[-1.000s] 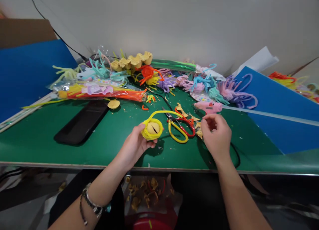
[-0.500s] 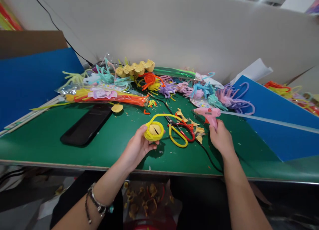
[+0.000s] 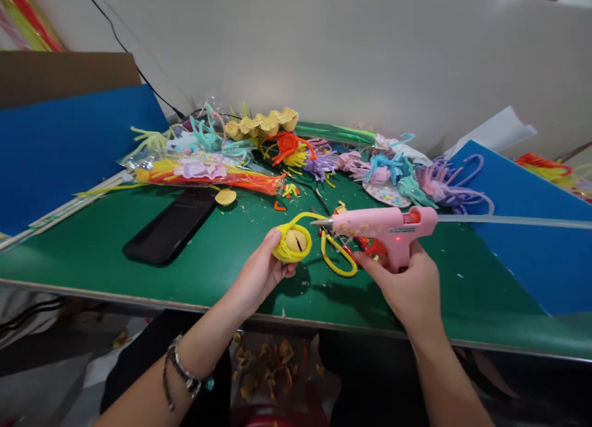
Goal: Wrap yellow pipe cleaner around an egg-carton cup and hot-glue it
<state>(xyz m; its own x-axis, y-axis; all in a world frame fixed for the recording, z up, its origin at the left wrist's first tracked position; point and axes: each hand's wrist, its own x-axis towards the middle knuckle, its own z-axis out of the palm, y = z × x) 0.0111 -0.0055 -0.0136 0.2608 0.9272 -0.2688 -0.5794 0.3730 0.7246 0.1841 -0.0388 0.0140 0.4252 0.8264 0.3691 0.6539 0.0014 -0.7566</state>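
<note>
Between the thumb and fingers of my left hand (image 3: 261, 273) is a small round piece wound with yellow pipe cleaner (image 3: 282, 249). Its cream-coloured disc (image 3: 296, 240) has a dark slit and faces right; one loose yellow end arches toward the right. My right hand (image 3: 414, 285) is wrapped round the handle of a pink hot glue gun (image 3: 370, 222), whose small red light shows. The gun's metal nozzle points left, close to the wound piece but apart from it. Behind and below the gun lie scissors with yellow and red handles (image 3: 335, 264), partly hidden.
A black phone (image 3: 171, 227) lies at left, near a loose cream disc (image 3: 226, 197). Bagged orange pipe cleaners (image 3: 240, 182), an egg carton strip (image 3: 263, 124) and pastel pipe-cleaner bundles (image 3: 383, 168) line the back. Blue panels (image 3: 531, 236) bound both sides of the green table (image 3: 185, 282).
My right hand has brought the glue gun up off the table area and leftward, its nozzle now near the yellow piece. The left hand keeps its hold; the view has shifted slightly.
</note>
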